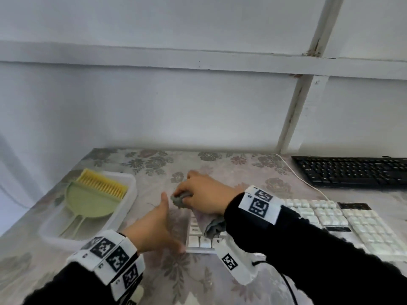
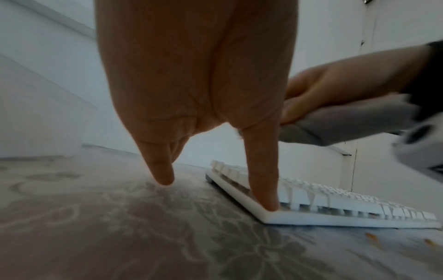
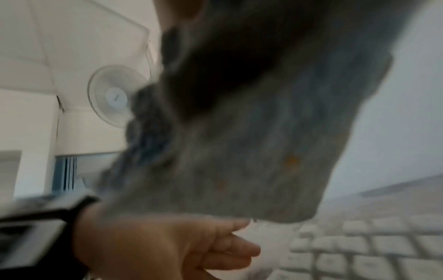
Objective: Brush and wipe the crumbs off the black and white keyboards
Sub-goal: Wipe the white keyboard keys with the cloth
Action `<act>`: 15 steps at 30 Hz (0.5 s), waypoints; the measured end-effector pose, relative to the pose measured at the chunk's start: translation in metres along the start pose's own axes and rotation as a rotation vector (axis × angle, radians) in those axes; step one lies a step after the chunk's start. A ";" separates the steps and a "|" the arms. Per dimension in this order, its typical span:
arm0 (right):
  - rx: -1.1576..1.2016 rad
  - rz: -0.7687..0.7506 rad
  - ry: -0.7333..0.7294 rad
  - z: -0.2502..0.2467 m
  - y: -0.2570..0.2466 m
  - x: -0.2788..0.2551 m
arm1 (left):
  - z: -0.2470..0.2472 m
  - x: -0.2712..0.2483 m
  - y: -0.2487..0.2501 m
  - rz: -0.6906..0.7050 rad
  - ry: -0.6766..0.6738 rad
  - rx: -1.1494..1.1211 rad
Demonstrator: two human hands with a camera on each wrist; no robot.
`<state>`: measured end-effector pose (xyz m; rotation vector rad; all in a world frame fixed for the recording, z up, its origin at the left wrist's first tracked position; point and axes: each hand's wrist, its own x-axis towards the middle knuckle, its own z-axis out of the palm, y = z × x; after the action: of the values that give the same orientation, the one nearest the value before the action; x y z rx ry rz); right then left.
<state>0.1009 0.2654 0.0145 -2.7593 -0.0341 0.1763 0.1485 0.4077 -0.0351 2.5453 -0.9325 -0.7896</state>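
My right hand (image 1: pixel 203 192) clenched the grey cloth (image 1: pixel 179 198) at the white keyboard (image 1: pixel 330 219)'s nine-o'clock end; my left hand (image 1: pixel 154 225), fingers straight, steadied its corner (presumably against sliding).

Plain white room, pretty bare setup

The wall (image 1: pixel 176 102) is white-painted panels with a horizontal batten (image 1: pixel 154 56) and a slanted upright strip (image 1: pixel 295 111) crossing it, paint chipped where they meet. The table (image 1: pixel 220 164) has a faded floral cover. A white fan (image 3: pixel 112 94) is mounted up high, light is soft and even.
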 end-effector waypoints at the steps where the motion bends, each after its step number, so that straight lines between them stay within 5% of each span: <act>1: -0.031 0.009 -0.022 0.007 -0.004 0.016 | -0.001 0.001 -0.003 0.022 0.002 -0.002; 6: -0.339 0.073 -0.148 0.033 -0.004 0.048 | 0.008 0.007 -0.011 0.071 0.018 0.015; 15: -0.327 0.029 -0.212 0.033 -0.014 0.033 | 0.007 0.009 -0.012 0.103 -0.034 0.014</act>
<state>0.1290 0.2921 -0.0147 -3.0537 -0.0859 0.5131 0.1563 0.4096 -0.0500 2.4807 -1.0741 -0.8011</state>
